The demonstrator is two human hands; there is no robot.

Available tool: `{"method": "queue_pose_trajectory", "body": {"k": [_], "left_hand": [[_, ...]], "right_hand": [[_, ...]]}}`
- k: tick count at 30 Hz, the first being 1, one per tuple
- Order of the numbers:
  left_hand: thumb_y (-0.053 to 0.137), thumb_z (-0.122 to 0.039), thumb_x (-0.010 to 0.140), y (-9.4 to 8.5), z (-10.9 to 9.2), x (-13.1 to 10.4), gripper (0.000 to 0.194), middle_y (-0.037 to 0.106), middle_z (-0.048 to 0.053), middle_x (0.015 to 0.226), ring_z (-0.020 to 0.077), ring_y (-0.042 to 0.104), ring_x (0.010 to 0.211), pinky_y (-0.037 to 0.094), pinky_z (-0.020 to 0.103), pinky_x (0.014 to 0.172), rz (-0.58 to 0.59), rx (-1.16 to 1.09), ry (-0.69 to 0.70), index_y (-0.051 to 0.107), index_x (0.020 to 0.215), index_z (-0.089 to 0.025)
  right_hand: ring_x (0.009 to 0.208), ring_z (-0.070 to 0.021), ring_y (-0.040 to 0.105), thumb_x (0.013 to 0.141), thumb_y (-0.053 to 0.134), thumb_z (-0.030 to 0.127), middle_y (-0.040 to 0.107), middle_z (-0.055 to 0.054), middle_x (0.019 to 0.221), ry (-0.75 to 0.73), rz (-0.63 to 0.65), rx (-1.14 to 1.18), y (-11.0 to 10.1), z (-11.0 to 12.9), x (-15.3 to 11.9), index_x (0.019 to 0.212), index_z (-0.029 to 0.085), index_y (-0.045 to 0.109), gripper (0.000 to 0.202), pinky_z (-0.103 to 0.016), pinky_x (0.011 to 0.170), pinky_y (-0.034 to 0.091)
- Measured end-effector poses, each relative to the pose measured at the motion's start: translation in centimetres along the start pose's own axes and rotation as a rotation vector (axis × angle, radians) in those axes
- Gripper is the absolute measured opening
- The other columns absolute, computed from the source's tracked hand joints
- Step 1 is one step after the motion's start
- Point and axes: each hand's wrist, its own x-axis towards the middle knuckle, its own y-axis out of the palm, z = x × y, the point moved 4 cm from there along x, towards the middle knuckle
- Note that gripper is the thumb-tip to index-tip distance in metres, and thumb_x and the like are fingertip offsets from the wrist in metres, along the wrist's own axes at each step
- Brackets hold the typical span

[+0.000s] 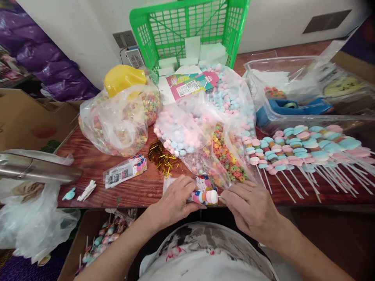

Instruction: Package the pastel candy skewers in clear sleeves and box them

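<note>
pinching the white stick of a candy skewer (212,196), thumb and fingertips of right hand (254,208) pressed together near its end. left hand (182,197) curls round the other end, thumb below, fingers over the top; cannot tell if the pads bear on candy or on plastic. skewer lies roughly level between the hands at the table's front edge, candy part at the left fingertips, pale round end facing right, short bit of bare stick before the right fingers. held by the stick probably so the soft pieces don't get squashed; left grip likely steadies it. printed wrapper (204,182) sits right behind, close to the left fingers; cannot tell if the skewer is inside.

other skewers (293,150) heaped on the right, sticks toward the person, likely for easy grabbing by the stick. printed bags (125,171) lie flat in a stack at left, gold ties (163,157) just beside, both looks like within left-hand reach. bag of candy rings (231,158) and bag of pink and blue candies (183,132) behind the hands, likely pushed back to free the front strip of table (117,200). box (66,265) below holds more candy sticks.
</note>
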Motion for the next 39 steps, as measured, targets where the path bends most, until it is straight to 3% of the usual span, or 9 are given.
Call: {"method": "queue_pose_trajectory", "body": {"k": [5, 11, 14, 18, 23, 26, 31, 36, 39], "left_hand": [[0.065, -0.041, 0.083, 1.3, -0.5, -0.1, 0.026, 0.063, 0.002, 0.082, 0.0178, 0.055, 0.073, 0.037, 0.028, 0.066, 0.024, -0.017, -0.104, 0.056, 0.09, -0.017], [0.069, -0.033, 0.078, 1.3, -2.0, 0.8, 0.021, 0.057, -0.005, 0.069, 0.0113, 0.046, 0.061, 0.03, 0.023, 0.056, 0.091, -0.25, -0.147, 0.055, 0.076, -0.018], [0.07, -0.032, 0.076, 1.3, -1.9, 1.1, 0.02, 0.059, -0.004, 0.071, 0.0121, 0.048, 0.063, 0.03, 0.023, 0.056, 0.093, -0.267, -0.189, 0.055, 0.08, -0.019], [0.071, -0.034, 0.074, 1.5, -0.8, 0.4, 0.026, 0.064, 0.0, 0.081, 0.0176, 0.057, 0.072, 0.035, 0.026, 0.061, 0.063, -0.135, -0.274, 0.055, 0.089, -0.019], [0.057, -0.029, 0.085, 2.3, -0.2, -0.4, 0.011, 0.065, 0.005, 0.083, 0.022, 0.06, 0.077, 0.037, 0.03, 0.065, 0.014, 0.122, -0.267, 0.053, 0.086, -0.019], [0.058, -0.026, 0.084, 2.4, -0.3, -0.5, 0.009, 0.065, 0.005, 0.082, 0.0222, 0.06, 0.077, 0.037, 0.03, 0.066, -0.006, 0.145, -0.266, 0.053, 0.087, -0.02], [0.072, -0.036, 0.075, 1.8, -0.9, -0.4, 0.026, 0.064, 0.0, 0.079, 0.0177, 0.057, 0.071, 0.036, 0.026, 0.062, -0.003, -0.116, -0.294, 0.054, 0.083, -0.02], [0.072, -0.031, 0.074, 2.3, -1.2, 0.2, 0.022, 0.061, -0.003, 0.071, 0.0129, 0.051, 0.064, 0.036, 0.023, 0.06, -0.019, -0.4, -0.305, 0.055, 0.077, -0.018], [0.074, -0.028, 0.07, 2.7, -0.5, 0.0, 0.022, 0.06, -0.003, 0.072, 0.012, 0.048, 0.066, 0.037, 0.022, 0.06, -0.073, -0.538, -0.354, 0.057, 0.078, -0.017]], "right_hand": [[0.064, -0.0178, 0.045, 0.088, 0.044, 0.007, 0.056, -0.003, 0.068, 0.003, 0.01, -0.037, 0.0, 1.1, 0.4, 0.082, 0.016, 0.058, 0.018, -0.033, 0.063, 0.03], [0.068, -0.0183, 0.048, 0.079, 0.048, 0.004, 0.057, -0.003, 0.075, -0.056, 0.186, -0.07, 2.8, 2.1, 0.8, 0.081, 0.018, 0.053, 0.015, -0.033, 0.066, 0.029], [0.069, -0.0173, 0.049, 0.079, 0.054, 0.007, 0.059, -0.002, 0.077, -0.062, 0.272, -0.059, 3.6, 1.7, 1.4, 0.082, 0.019, 0.053, 0.012, -0.031, 0.066, 0.029], [0.069, -0.0177, 0.05, 0.081, 0.053, 0.007, 0.061, -0.002, 0.076, -0.031, 0.319, -0.066, 2.7, 0.8, 2.3, 0.079, 0.02, 0.054, 0.012, -0.032, 0.064, 0.027], [0.067, -0.0166, 0.051, 0.082, 0.049, 0.004, 0.061, -0.002, 0.073, 0.001, 0.296, -0.102, 1.4, 0.0, 2.7, 0.075, 0.019, 0.054, 0.017, -0.032, 0.065, 0.028], [0.065, -0.0169, 0.05, 0.082, 0.046, 0.002, 0.06, -0.002, 0.073, -0.017, 0.301, -0.141, 0.9, -0.6, 2.8, 0.079, 0.02, 0.054, 0.019, -0.033, 0.064, 0.027], [0.064, -0.016, 0.049, 0.079, 0.051, 0.004, 0.06, -0.002, 0.074, -0.069, 0.367, -0.141, 0.8, -1.0, 3.0, 0.081, 0.02, 0.054, 0.016, -0.032, 0.06, 0.023], [0.069, -0.0192, 0.051, 0.078, 0.057, 0.009, 0.062, -0.003, 0.077, -0.082, 0.457, -0.102, 2.6, 1.0, 3.5, 0.087, 0.02, 0.057, 0.014, -0.032, 0.063, 0.027], [0.073, -0.0183, 0.051, 0.079, 0.053, 0.006, 0.061, -0.003, 0.081, -0.069, 0.445, -0.047, 2.5, 1.2, 4.1, 0.088, 0.019, 0.058, 0.017, -0.032, 0.067, 0.031]]}}
